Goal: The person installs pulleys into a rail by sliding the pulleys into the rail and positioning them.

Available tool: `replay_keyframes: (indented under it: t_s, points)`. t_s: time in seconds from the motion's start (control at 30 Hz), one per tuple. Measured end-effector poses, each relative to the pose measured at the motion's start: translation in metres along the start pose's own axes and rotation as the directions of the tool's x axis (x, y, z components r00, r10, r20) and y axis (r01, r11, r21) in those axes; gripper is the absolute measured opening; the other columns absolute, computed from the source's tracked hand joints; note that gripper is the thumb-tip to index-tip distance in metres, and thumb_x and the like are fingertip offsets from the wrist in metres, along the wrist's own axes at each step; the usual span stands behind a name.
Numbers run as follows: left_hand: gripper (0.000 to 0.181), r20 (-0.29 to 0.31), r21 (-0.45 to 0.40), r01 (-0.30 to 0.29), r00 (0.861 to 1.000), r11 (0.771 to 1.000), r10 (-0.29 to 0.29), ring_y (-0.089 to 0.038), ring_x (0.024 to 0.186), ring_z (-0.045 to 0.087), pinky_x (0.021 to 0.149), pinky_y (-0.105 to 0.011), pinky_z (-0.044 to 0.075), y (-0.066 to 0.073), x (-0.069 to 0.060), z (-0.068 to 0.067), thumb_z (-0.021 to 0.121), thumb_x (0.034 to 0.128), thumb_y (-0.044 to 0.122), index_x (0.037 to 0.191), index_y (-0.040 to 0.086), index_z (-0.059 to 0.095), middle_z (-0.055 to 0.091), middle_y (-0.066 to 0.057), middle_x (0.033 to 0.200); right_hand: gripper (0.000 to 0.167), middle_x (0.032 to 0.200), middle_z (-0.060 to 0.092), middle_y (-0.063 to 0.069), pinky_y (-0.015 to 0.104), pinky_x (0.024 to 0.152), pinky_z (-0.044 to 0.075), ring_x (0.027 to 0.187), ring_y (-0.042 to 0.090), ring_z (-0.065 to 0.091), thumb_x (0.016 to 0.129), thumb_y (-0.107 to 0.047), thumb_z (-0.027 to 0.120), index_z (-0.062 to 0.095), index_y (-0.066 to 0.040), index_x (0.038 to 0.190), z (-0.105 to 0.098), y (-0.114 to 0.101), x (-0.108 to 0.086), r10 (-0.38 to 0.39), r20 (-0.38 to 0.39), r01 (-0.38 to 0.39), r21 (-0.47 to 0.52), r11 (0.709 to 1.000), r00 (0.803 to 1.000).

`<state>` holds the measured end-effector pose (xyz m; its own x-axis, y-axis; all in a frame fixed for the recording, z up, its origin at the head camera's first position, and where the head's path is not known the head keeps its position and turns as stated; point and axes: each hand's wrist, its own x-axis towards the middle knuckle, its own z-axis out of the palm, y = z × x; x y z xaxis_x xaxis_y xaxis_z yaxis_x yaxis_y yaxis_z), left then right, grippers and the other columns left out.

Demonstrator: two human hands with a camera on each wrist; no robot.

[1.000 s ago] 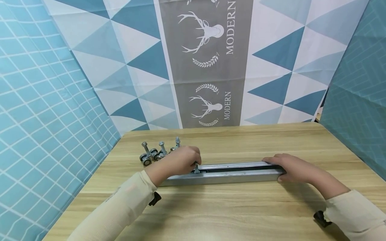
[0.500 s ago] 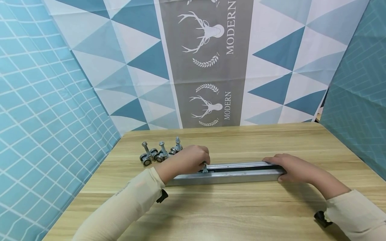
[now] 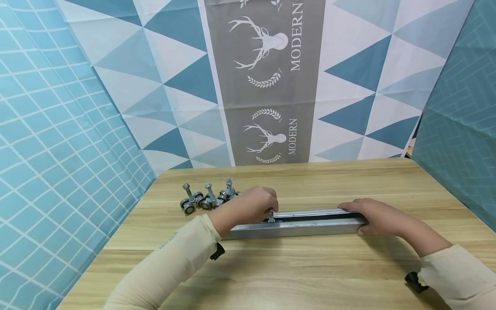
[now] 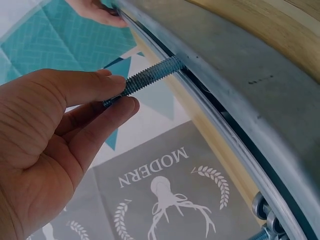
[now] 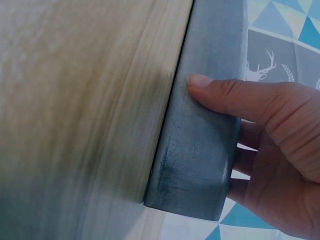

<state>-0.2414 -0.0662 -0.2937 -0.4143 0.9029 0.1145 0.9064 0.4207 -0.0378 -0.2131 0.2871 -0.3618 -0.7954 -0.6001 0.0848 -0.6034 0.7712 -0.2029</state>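
Observation:
A grey metal channel rail with a slot along its top lies across the table. Between thumb and fingers, my left hand pinches the threaded bolt of a roller; the bolt stands up out of the slot, and whatever is below it is hidden inside the rail. At the rail's right end my right hand grips it across, thumb on the near side wall, fingers over the far side. In the right wrist view the thumb presses flat on the rail's wall.
Several roller trolleys with upright bolts stand behind the rail at the left, partly hidden by the left hand. The wooden table meets a patterned cloth backdrop at the back, with tiled-pattern cloths on both sides.
My left hand has slid to the right along the rail, taking the bolt along the slot. The right hand and the rail have stayed in place.

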Motion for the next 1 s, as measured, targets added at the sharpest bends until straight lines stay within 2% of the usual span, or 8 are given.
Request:
replay_keyframes:
  t_s: [0.2, 0.37, 0.6, 1.0]
  points:
    - [0.025, -0.002, -0.002, -0.026, 1.000, 1.000, 0.026, -0.012, 0.081, 0.062, 0.071, -0.023, 0.049, 0.001, 0.006, 0.000, 0.060, 0.0794, -0.010, 0.088, 0.007, 0.076, 0.066, -0.001, 0.088, 0.071, 0.114, 0.064, 0.011, 0.051, 0.085, 0.049, 0.103, 0.031, 0.061, 0.068, -0.008, 0.087, 0.056, 0.002, 0.132, -0.001, 0.000, 0.000, -0.005, -0.007, 0.006, 0.009, 1.000, 1.000]
    - [0.021, 0.003, 0.015, -0.041, 0.999, 0.999, 0.041, -0.011, 0.077, 0.057, 0.069, -0.023, 0.047, 0.003, 0.010, 0.000, 0.062, 0.0811, -0.008, 0.085, 0.008, 0.075, 0.064, 0.000, 0.085, 0.070, 0.115, 0.063, 0.012, 0.051, 0.084, 0.049, 0.104, 0.032, 0.060, 0.069, -0.009, 0.086, 0.056, 0.001, 0.132, 0.000, 0.001, -0.001, -0.003, -0.010, 0.003, 0.013, 1.000, 1.000]
    - [0.021, 0.015, 0.033, -0.038, 0.999, 0.999, 0.037, -0.010, 0.077, 0.056, 0.069, -0.023, 0.046, 0.006, 0.016, 0.000, 0.062, 0.0826, -0.007, 0.084, 0.009, 0.075, 0.063, 0.001, 0.085, 0.069, 0.114, 0.063, 0.012, 0.050, 0.084, 0.050, 0.103, 0.030, 0.061, 0.069, -0.013, 0.087, 0.058, 0.000, 0.130, 0.000, 0.003, -0.002, 0.020, -0.022, -0.020, 0.007, 1.000, 1.000]
    - [0.021, 0.012, 0.047, -0.031, 0.999, 0.998, 0.030, -0.010, 0.087, 0.063, 0.077, -0.020, 0.050, 0.010, 0.025, 0.001, 0.065, 0.0826, -0.005, 0.092, 0.009, 0.077, 0.067, 0.000, 0.091, 0.067, 0.116, 0.063, 0.014, 0.053, 0.085, 0.049, 0.106, 0.036, 0.059, 0.067, -0.018, 0.088, 0.061, 0.000, 0.126, -0.002, 0.010, -0.009, 0.064, -0.039, -0.063, 0.013, 0.998, 0.997]
